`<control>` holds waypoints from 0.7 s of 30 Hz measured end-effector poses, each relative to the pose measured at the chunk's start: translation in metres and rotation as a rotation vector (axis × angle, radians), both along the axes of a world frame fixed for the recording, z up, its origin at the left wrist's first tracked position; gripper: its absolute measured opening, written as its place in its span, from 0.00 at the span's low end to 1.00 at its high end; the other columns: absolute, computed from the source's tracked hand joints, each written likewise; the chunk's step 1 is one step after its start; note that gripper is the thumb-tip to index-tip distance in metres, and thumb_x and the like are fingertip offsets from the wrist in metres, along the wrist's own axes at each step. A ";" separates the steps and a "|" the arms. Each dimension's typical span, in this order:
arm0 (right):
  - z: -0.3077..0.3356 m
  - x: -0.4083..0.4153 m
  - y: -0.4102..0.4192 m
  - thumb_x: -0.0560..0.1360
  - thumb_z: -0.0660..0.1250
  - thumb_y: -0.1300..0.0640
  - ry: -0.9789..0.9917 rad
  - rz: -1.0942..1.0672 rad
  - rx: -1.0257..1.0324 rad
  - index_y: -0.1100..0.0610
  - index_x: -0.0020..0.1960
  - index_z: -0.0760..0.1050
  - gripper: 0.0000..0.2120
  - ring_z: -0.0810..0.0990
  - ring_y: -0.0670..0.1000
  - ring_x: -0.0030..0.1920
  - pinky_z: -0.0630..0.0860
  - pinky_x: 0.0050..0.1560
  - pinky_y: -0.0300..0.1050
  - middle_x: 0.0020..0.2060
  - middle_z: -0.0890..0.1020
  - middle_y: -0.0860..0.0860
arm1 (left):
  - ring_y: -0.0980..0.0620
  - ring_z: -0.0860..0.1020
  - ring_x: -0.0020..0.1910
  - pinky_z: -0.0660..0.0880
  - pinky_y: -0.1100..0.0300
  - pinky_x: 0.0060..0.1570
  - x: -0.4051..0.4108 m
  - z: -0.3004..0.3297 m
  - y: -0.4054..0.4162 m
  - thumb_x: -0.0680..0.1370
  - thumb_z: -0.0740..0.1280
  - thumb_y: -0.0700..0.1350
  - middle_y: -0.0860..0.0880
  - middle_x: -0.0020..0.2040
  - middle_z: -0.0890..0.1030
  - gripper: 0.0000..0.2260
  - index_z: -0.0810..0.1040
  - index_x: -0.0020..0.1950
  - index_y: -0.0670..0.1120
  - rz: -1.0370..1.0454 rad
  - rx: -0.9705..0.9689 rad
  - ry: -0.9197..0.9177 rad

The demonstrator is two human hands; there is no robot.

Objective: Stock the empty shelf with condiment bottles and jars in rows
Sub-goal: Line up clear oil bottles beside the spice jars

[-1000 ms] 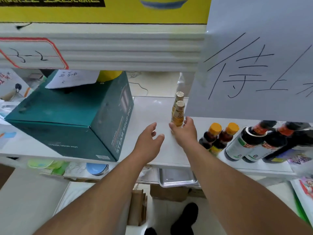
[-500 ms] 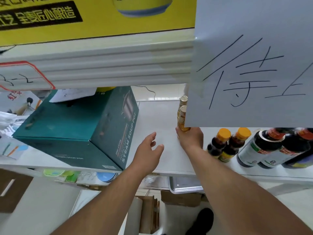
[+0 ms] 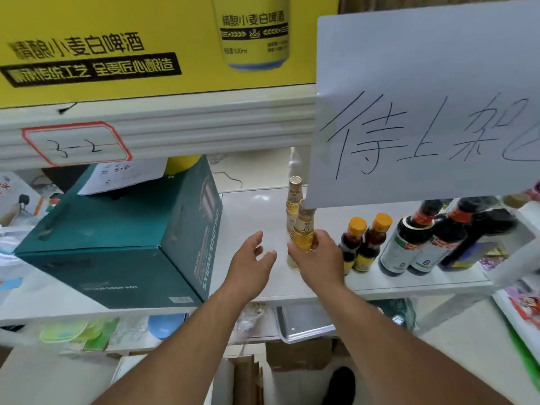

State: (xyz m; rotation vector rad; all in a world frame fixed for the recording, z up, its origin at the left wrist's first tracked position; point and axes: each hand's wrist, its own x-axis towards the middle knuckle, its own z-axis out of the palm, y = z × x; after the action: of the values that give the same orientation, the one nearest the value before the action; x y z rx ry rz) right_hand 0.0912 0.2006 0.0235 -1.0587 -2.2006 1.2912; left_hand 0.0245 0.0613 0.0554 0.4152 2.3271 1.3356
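Two slim amber bottles with gold caps stand one behind the other on the white shelf (image 3: 257,200). My right hand (image 3: 317,252) grips the front amber bottle (image 3: 302,229) near its base; its top is partly hidden by a hanging paper sign. The rear amber bottle (image 3: 293,197) stands free behind it. My left hand (image 3: 251,258) hovers open just left of them, holding nothing. Right of my right hand stand two small dark bottles with yellow caps (image 3: 363,241), then larger dark sauce bottles (image 3: 420,238).
A teal steam-pot box (image 3: 122,244) fills the shelf's left part. The white handwritten sign (image 3: 423,106) hangs over the right side. A yellow beer carton (image 3: 131,45) sits on the shelf above. A metal tray (image 3: 304,323) and packets lie on the shelf below.
The view has tilted upward, showing more of the yellow carton. My right hand's fingers have closed higher around the front amber bottle. My left hand stays open beside it.
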 end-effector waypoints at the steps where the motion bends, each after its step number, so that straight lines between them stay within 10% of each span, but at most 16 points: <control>1: 0.004 0.008 -0.004 0.72 0.74 0.39 0.015 0.001 -0.014 0.45 0.50 0.76 0.14 0.82 0.43 0.43 0.83 0.46 0.48 0.43 0.83 0.42 | 0.55 0.69 0.72 0.69 0.60 0.63 -0.006 0.000 0.004 0.82 0.66 0.49 0.55 0.78 0.66 0.27 0.62 0.80 0.53 -0.008 0.012 0.007; 14: 0.017 0.039 -0.003 0.72 0.74 0.39 -0.009 0.029 -0.058 0.42 0.57 0.74 0.18 0.81 0.41 0.49 0.78 0.49 0.32 0.48 0.82 0.37 | 0.49 0.72 0.71 0.76 0.45 0.65 -0.126 -0.050 0.117 0.67 0.79 0.61 0.51 0.74 0.73 0.42 0.66 0.77 0.55 -0.124 -0.029 0.049; 17: 0.015 0.035 0.003 0.72 0.74 0.38 -0.018 0.021 -0.049 0.42 0.56 0.74 0.17 0.82 0.40 0.49 0.76 0.47 0.30 0.47 0.82 0.37 | 0.49 0.79 0.62 0.81 0.48 0.54 -0.147 -0.083 0.135 0.63 0.77 0.67 0.55 0.64 0.80 0.36 0.73 0.68 0.60 -0.164 -0.058 0.077; 21: 0.011 0.031 0.008 0.71 0.74 0.38 -0.011 0.014 -0.063 0.43 0.54 0.74 0.17 0.82 0.41 0.49 0.78 0.48 0.32 0.46 0.82 0.38 | 0.48 0.81 0.55 0.82 0.48 0.51 -0.128 -0.065 0.138 0.73 0.78 0.51 0.53 0.56 0.82 0.22 0.76 0.65 0.53 -0.172 -0.010 0.078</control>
State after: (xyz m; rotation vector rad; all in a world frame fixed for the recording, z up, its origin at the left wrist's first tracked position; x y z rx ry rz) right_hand 0.1227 0.2088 0.0349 -1.0783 -2.1924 1.3726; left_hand -0.1031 0.1992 -0.0096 0.6588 2.3002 1.2457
